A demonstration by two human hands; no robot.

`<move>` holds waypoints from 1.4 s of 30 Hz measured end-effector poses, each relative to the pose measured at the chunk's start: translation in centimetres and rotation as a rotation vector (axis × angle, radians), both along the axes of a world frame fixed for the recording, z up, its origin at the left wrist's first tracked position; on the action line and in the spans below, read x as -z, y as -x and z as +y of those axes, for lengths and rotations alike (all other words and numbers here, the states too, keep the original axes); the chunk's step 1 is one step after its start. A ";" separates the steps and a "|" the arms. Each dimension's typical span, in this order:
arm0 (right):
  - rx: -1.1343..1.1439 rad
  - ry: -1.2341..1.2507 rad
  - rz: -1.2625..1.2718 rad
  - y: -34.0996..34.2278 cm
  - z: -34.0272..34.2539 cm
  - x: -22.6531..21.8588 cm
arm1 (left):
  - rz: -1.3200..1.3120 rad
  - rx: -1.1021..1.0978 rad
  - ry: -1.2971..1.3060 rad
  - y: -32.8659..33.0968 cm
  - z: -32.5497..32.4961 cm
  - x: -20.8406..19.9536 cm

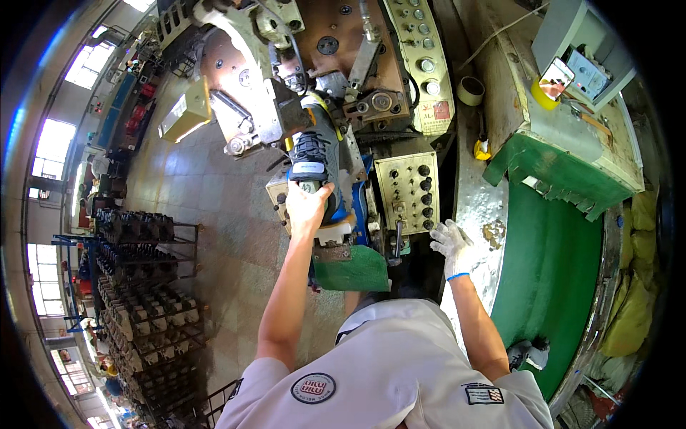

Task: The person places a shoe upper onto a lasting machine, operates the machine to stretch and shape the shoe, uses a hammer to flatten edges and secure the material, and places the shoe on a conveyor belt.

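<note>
A dark grey lace-up shoe [314,146] with a last inside lies in the jaws of a shoe-lasting machine [282,107], its toe pointing away from me. My left hand [307,204], bare, is closed on the collar end of the shoe, thumb to the right and fingers to the left. My right hand [451,244] wears a white knit glove with a blue cuff. Its fingers are spread and nothing is in them. It hovers by the lower right corner of a cream control panel [407,193] with several black knobs. Machine parts hide the shoe's toe.
A green conveyor belt [550,272] runs along my right, with a pair of dark shoes [527,354] on it. Beyond stands a metal box [586,57] with a mirror-like pane and yellow tape roll. Racks of shoes [143,286] line the left. A gauge panel [421,64] rises behind.
</note>
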State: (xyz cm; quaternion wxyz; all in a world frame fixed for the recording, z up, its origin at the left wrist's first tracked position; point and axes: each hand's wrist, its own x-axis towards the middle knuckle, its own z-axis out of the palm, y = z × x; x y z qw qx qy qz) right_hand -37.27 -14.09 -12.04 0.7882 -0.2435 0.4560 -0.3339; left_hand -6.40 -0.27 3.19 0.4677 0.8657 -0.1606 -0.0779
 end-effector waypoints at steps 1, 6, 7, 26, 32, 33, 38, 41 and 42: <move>-0.009 0.017 -0.018 -0.6 0.3 -0.5 | 0.020 0.004 0.040 -0.6 0.1 0.3; -0.117 0.109 -0.197 -4.6 0.5 -3.3 | 0.464 0.116 0.471 -2.5 2.3 1.5; -0.150 0.150 -0.244 -5.1 0.7 -4.5 | 0.707 0.135 0.647 -1.1 3.0 0.9; -0.106 0.543 -0.314 -0.5 1.5 -17.6 | 0.887 0.829 0.457 9.9 -4.7 -5.1; -0.186 0.610 -0.141 4.7 0.5 -16.1 | 1.216 0.958 0.105 15.2 -12.4 -7.1; -0.210 0.559 -0.161 5.7 0.6 -16.6 | 1.169 0.998 0.068 15.6 -12.7 -6.1; -0.184 0.464 -0.165 9.7 -0.1 -14.8 | 1.030 1.095 0.012 20.1 -13.7 -3.4; -0.139 0.495 -0.139 12.0 -1.3 -12.7 | 1.090 1.118 0.024 22.7 -15.4 -1.6; -0.133 0.510 -0.113 12.2 -1.7 -12.2 | 1.056 1.130 -0.003 23.0 -15.6 -0.5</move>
